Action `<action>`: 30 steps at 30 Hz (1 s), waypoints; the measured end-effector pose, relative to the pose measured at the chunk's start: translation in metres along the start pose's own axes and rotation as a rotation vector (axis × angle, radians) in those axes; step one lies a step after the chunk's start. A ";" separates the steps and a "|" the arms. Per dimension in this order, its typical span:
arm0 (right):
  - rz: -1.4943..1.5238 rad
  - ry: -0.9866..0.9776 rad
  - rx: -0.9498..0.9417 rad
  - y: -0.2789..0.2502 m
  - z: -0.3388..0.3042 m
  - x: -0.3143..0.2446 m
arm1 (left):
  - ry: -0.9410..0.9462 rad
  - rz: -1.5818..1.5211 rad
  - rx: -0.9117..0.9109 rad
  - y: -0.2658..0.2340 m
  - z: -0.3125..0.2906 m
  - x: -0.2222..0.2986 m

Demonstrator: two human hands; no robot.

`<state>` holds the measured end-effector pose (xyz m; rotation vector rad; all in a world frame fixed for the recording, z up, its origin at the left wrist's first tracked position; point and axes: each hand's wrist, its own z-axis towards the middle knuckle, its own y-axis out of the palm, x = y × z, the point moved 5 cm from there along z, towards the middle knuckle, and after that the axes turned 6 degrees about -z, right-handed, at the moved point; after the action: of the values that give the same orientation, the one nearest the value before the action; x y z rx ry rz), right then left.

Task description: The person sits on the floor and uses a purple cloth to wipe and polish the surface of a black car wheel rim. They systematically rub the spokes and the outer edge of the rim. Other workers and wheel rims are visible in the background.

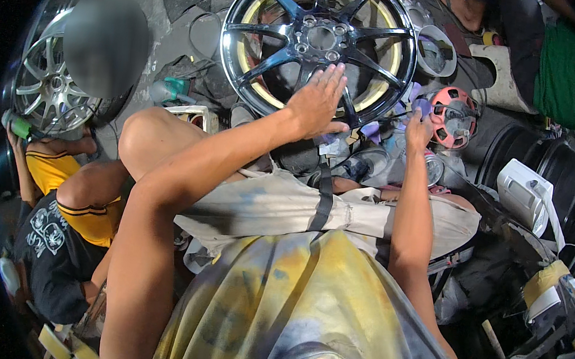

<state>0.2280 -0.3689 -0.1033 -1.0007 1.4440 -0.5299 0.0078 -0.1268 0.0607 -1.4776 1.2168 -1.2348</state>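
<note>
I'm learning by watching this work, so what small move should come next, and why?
Probably bring the right hand inward so its purple piece meets the wheel: the open left hand lies over the lower spokes, while the purple piece is out beside the rim.

Blotchy yel. & gry. shirt (pixel 258 292)

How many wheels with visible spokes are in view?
2. The glossy dark wheel is at top centre, by the left hand; the silver wheel is at far left, partly hidden. Others may be out of sight.
</note>
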 end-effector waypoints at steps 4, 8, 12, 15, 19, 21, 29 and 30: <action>-0.123 0.032 -0.162 -0.019 -0.030 -0.053 | -0.056 -0.319 -0.236 -0.013 -0.016 0.017; -0.477 0.215 -0.387 -0.007 -0.038 -0.025 | -0.028 -0.671 -0.415 -0.043 -0.021 0.009; -0.740 0.270 -0.407 -0.013 -0.071 -0.045 | -0.227 -0.459 -0.421 -0.068 -0.028 -0.033; -0.740 0.123 -0.298 0.006 -0.077 -0.047 | -0.424 -0.386 -0.278 -0.090 -0.032 -0.090; -0.705 0.024 -0.606 0.055 -0.077 -0.030 | -0.634 -0.388 -0.053 -0.120 -0.051 -0.158; -0.692 -0.051 -0.580 0.070 -0.080 -0.018 | -0.800 -0.363 -0.020 -0.108 -0.067 -0.182; -0.794 -0.289 -0.563 0.100 -0.042 0.028 | -1.055 -0.629 -0.227 -0.001 -0.097 -0.231; -0.790 -0.260 -0.552 0.092 -0.029 0.039 | -1.052 -0.660 -0.223 0.007 -0.091 -0.232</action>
<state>0.1805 -0.3597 -0.1959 -2.0305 0.9310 -0.5341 -0.0936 0.0987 0.0284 -2.3452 0.1432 -0.4793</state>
